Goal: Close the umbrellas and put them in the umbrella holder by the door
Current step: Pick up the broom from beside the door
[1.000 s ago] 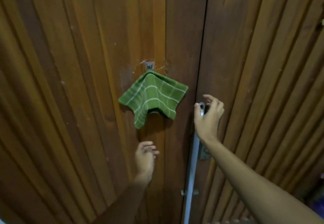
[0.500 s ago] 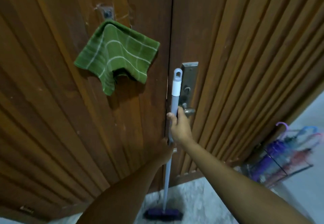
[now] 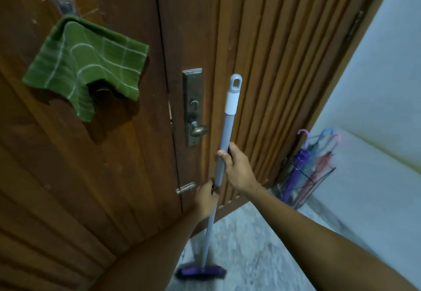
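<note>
A wire umbrella holder [image 3: 319,183] stands on the floor at the right foot of the door. Three closed umbrellas stand in it: a purple one [image 3: 296,167], a blue-handled one [image 3: 324,134] and a red-pink one [image 3: 321,165]. A broom with a grey pole [image 3: 225,131] and purple bristles [image 3: 200,276] stands upright before the door. My right hand [image 3: 237,167] grips the pole at mid height. My left hand [image 3: 206,197] grips it just below.
The wooden double door [image 3: 273,63] fills the view, with a metal lock plate and knob [image 3: 196,117] and a low bolt [image 3: 185,187]. A green checked cloth [image 3: 86,63] hangs from a hook on the left leaf. Grey marbled floor [image 3: 250,245] lies below, white wall [image 3: 387,85] at right.
The view has dropped and swung right, revealing the umbrella holder. Both hands slid down the broom pole, and the left hand has closed on it. The pole now stands away from the door seam.
</note>
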